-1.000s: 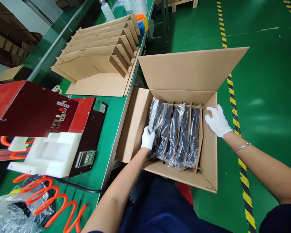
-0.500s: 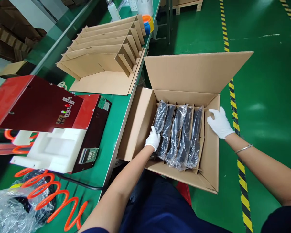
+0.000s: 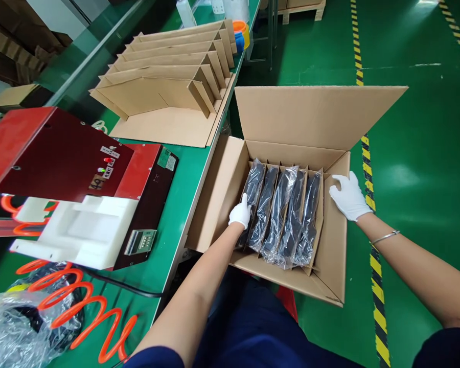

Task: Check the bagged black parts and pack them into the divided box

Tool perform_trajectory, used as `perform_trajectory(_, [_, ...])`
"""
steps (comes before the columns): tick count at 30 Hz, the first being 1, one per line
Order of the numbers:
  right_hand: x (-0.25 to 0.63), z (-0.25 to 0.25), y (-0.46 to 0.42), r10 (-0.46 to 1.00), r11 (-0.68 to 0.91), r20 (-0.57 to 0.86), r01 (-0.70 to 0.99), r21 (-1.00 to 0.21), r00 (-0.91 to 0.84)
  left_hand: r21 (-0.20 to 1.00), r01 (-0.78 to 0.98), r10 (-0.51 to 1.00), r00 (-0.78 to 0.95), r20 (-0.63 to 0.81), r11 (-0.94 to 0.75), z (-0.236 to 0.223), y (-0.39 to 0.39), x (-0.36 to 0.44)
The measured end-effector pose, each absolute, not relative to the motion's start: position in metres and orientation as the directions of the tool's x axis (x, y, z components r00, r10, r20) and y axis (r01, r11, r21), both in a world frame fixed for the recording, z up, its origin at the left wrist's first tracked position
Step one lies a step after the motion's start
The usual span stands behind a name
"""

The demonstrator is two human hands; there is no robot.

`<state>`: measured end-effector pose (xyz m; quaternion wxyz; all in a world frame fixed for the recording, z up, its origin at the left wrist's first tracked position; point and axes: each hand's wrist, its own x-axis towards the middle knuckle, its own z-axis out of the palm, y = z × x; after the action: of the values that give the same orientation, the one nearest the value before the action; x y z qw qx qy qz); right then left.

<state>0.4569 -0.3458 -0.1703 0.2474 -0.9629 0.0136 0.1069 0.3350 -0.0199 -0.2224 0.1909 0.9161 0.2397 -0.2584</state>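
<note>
A cardboard carton (image 3: 291,276) with raised flaps holds a row of several dark items in clear plastic bags, set on edge between cardboard dividers. My left hand (image 3: 240,212), in a white glove, lies on the leftmost bagged item (image 3: 255,176), one finger stretched along it; its other fingers are partly hidden. At the carton's right wall (image 3: 331,245), my gloved right hand (image 3: 348,198) grips the top edge, fingers inside and thumb apart. The rightmost bagged item (image 3: 309,214) stands just left of that hand, not touched by it.
Left of the carton runs a green workbench (image 3: 184,174). On it stand a red machine (image 3: 69,153) with a white fixture, an orange coiled hose (image 3: 95,312), crumpled plastic bags (image 3: 19,332) and cardboard divider inserts (image 3: 168,66). Yellow-black tape (image 3: 377,291) marks the green floor.
My left hand has slid slightly up along the leftmost bagged item. My right hand keeps its hold on the carton's edge. The camera view has shifted a little.
</note>
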Motion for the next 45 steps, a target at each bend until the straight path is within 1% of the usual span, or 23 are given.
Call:
perform_trajectory(3, [0.458,-0.172,-0.347,0.031,-0.877,-0.208,-0.073,-0.474,0.978,0.164,0.548,0.351,0.708,-0.613,-0.820,-0.226,-0.020,0.344])
perform_trajectory(6, [0.459,-0.176,-0.349,0.032,-0.878,-0.203,-0.070,-0.474,0.979,0.156,0.531,0.350,0.723,-0.595,-0.833,-0.227,-0.027,0.338])
perform_trajectory(11, [0.460,-0.184,-0.353,0.038,-0.873,-0.170,-0.050,-0.485,0.985,0.246,0.471,0.312,0.816,-0.487,-0.847,-0.221,-0.036,0.319])
perform_trajectory(16, [0.460,-0.190,-0.356,0.055,-0.878,-0.133,-0.015,-0.478,0.990,0.339,0.450,0.299,0.860,-0.413,-0.826,-0.218,-0.031,0.340])
perform_trajectory(20, [0.460,-0.192,-0.357,0.061,-0.869,-0.113,-0.003,-0.496,0.992,0.386,0.463,0.302,0.862,-0.408,-0.798,-0.223,-0.029,0.374])
perform_trajectory(25, [0.460,-0.191,-0.354,0.057,-0.863,-0.128,-0.015,-0.505,0.990,0.420,0.512,0.323,0.836,-0.444,-0.749,-0.240,-0.031,0.407])
perform_trajectory(29, [0.460,-0.188,-0.349,0.036,-0.861,-0.156,-0.049,-0.505,0.987,0.474,0.580,0.354,0.800,-0.485,-0.662,-0.256,-0.024,0.414])
perform_trajectory(32, [0.460,-0.186,-0.347,0.019,-0.857,-0.167,-0.070,-0.511,0.986,0.569,0.606,0.363,0.793,-0.489,-0.556,-0.265,-0.016,0.410])
perform_trajectory(36, [0.460,-0.188,-0.349,0.006,-0.848,-0.162,-0.081,-0.524,0.987,0.720,0.562,0.367,0.823,-0.434,-0.408,-0.266,-0.008,0.404])
perform_trajectory(39, [0.460,-0.191,-0.351,0.021,-0.836,-0.143,-0.061,-0.546,0.990,0.804,0.504,0.344,0.850,-0.398,-0.315,-0.260,-0.002,0.399])
perform_trajectory(42, [0.460,-0.191,-0.351,0.001,-0.810,-0.143,-0.083,-0.580,0.990,0.845,0.473,0.322,0.863,-0.389,-0.249,-0.252,0.003,0.394])
perform_trajectory(45, [0.460,-0.185,-0.349,0.004,-0.791,-0.181,-0.108,-0.602,0.983,0.853,0.476,0.322,0.859,-0.399,-0.213,-0.246,0.006,0.391])
